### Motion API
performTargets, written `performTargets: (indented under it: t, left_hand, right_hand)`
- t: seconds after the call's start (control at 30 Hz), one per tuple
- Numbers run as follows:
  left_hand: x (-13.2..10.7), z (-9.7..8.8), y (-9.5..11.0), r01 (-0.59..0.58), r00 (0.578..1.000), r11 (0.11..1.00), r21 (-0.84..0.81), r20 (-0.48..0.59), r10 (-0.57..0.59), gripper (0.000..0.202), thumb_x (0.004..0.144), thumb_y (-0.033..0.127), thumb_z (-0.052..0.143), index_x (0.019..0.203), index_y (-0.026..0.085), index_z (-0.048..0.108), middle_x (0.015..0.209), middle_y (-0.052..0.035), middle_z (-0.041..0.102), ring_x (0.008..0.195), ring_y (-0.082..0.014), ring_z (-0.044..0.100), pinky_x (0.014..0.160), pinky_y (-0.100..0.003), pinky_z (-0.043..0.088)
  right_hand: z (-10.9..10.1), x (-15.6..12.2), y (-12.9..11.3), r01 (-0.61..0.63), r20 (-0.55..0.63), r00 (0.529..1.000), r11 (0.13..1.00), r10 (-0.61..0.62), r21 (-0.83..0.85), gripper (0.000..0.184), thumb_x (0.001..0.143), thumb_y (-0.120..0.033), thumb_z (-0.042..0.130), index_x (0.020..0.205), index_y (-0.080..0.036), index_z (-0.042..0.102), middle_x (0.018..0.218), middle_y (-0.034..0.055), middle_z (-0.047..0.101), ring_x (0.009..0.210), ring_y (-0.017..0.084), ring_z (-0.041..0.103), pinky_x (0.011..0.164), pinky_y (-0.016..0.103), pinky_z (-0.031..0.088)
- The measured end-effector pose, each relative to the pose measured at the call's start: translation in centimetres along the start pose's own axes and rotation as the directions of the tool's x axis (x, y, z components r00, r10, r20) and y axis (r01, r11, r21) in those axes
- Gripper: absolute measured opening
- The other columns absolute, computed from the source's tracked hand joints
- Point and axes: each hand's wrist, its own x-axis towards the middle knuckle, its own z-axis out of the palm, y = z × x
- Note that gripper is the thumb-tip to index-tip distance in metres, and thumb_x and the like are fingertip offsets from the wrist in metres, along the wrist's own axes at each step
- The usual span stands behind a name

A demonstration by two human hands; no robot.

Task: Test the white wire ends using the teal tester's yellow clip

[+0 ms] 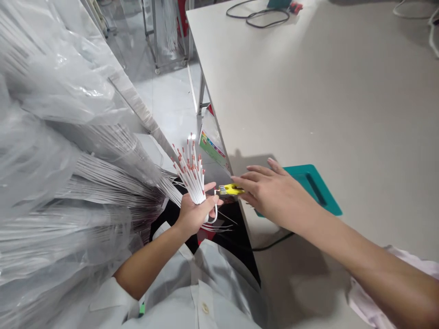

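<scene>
Evidently, the left hand (pixel 194 214) is clasped around a bundle of red-tipped white wires (pixel 192 178), their ends fanning above its grip. Just beside its fingertips, the right hand (pixel 272 196) pinches a yellow hand tool (pixel 232 189); partly beneath that hand lies a teal tray (pixel 327 194).

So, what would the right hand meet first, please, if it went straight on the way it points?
Yellow hand tool leading, the right hand would probably meet the bent white wire by the left hand, though depth is unclear.
</scene>
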Motion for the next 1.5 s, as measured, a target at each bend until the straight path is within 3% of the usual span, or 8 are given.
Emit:
performTargets:
  t: [0.23, 0.53, 0.63, 0.87, 1.17, 1.27, 1.4, 1.5]
  left_hand:
    - [0.7, 0.3, -0.4, -0.002, 1.000, 0.999, -0.045, 0.002, 0.002, 0.058, 0.068, 0.033, 0.071, 0.119, 0.010, 0.059, 0.072, -0.0084, 0.071, 0.041, -0.0055, 0.048, 0.043, -0.021, 0.038]
    - [0.6, 0.7, -1.0, 0.029, 0.999, 0.997, 0.076, -0.024, -0.028, 0.056, 0.069, 0.028, 0.069, 0.120, 0.009, 0.058, 0.074, -0.0070, 0.070, 0.043, -0.0054, 0.047, 0.044, -0.021, 0.038]
    - [0.5, 1.0, -0.4, 0.044, 0.998, 0.993, 0.113, -0.039, -0.039, 0.054, 0.066, 0.026, 0.071, 0.116, 0.010, 0.061, 0.069, -0.0048, 0.069, 0.043, -0.0061, 0.048, 0.045, -0.022, 0.039]
    - [0.4, 1.3, -0.1, 0.018, 0.997, 0.988, 0.154, -0.080, -0.006, 0.048, 0.067, 0.025, 0.069, 0.113, 0.010, 0.063, 0.064, -0.0010, 0.066, 0.041, -0.0057, 0.047, 0.044, -0.021, 0.040]
    - [0.1, 0.5, -0.2, 0.027, 0.998, 0.993, 0.116, -0.064, -0.020, 0.052, 0.066, 0.024, 0.069, 0.114, 0.008, 0.061, 0.063, -0.0021, 0.066, 0.039, -0.0051, 0.045, 0.042, -0.021, 0.038]
    - [-0.3, -0.1, -0.2, 0.020, 0.997, 0.995, 0.093, -0.078, -0.012, 0.053, 0.066, 0.025, 0.069, 0.115, 0.011, 0.059, 0.066, -0.0016, 0.067, 0.040, -0.0055, 0.046, 0.042, -0.021, 0.038]
    - [-1.2, -0.9, 0.2, -0.021, 0.996, 0.994, 0.103, -0.082, 0.030, 0.032, 0.067, 0.028, 0.068, 0.095, 0.013, 0.064, 0.066, -0.0015, 0.068, 0.039, -0.0058, 0.047, 0.041, -0.021, 0.038]
    - [-1.8, -1.4, 0.8, -0.076, 0.996, 0.991, 0.111, -0.028, 0.080, 0.019, 0.071, 0.030, 0.065, 0.079, 0.013, 0.066, 0.064, -0.0030, 0.068, 0.039, -0.0061, 0.047, 0.042, -0.021, 0.038]
  right_hand:
    - [-0.2, 0.6, 0.3, -0.003, 0.082, 0.997, 1.000, 0.004, -0.008, 0.014, 0.080, -0.016, 0.055, 0.068, -0.019, 0.063, 0.073, 0.0082, 0.070, 0.099, 0.031, 0.061, 0.098, 0.059, 0.027]
    - [-0.7, 0.5, 0.1, -0.032, 0.141, 0.989, 0.999, 0.037, -0.043, 0.015, 0.083, -0.017, 0.054, 0.073, -0.018, 0.064, 0.079, 0.0076, 0.072, 0.103, 0.029, 0.061, 0.101, 0.060, 0.025]
    - [-0.8, 0.6, 0.0, -0.034, 0.156, 0.987, 0.997, 0.044, -0.068, 0.008, 0.080, -0.025, 0.060, 0.081, -0.018, 0.065, 0.086, 0.0096, 0.072, 0.106, 0.032, 0.058, 0.099, 0.061, 0.026]
    - [-0.1, 0.3, -0.5, -0.003, 0.099, 0.995, 0.991, 0.016, -0.131, 0.049, 0.077, -0.036, 0.065, 0.119, -0.011, 0.055, 0.102, 0.0161, 0.068, 0.108, 0.035, 0.055, 0.100, 0.063, 0.023]
    - [0.2, 0.1, -0.4, -0.002, 0.027, 1.000, 0.991, 0.006, -0.133, 0.058, 0.078, -0.047, 0.061, 0.121, -0.009, 0.053, 0.098, 0.0171, 0.068, 0.101, 0.036, 0.058, 0.097, 0.065, 0.025]
    - [-0.4, 0.0, -0.8, -0.008, -0.110, 0.994, 0.998, 0.002, -0.057, 0.054, 0.079, -0.051, 0.058, 0.115, -0.011, 0.058, 0.098, 0.0165, 0.069, 0.096, 0.035, 0.061, 0.095, 0.062, 0.033]
    - [-1.2, -0.6, -3.1, -0.034, -0.389, 0.913, 0.973, 0.123, 0.227, 0.022, 0.085, -0.026, 0.056, 0.103, -0.018, 0.064, 0.091, 0.0095, 0.070, 0.082, 0.021, 0.066, 0.073, 0.032, 0.053]
    - [-0.4, -1.1, -5.4, -0.037, -0.333, 0.907, 0.836, 0.258, 0.547, 0.018, 0.085, -0.018, 0.054, 0.097, -0.021, 0.066, 0.089, 0.0070, 0.070, 0.083, 0.018, 0.066, 0.071, 0.029, 0.055]
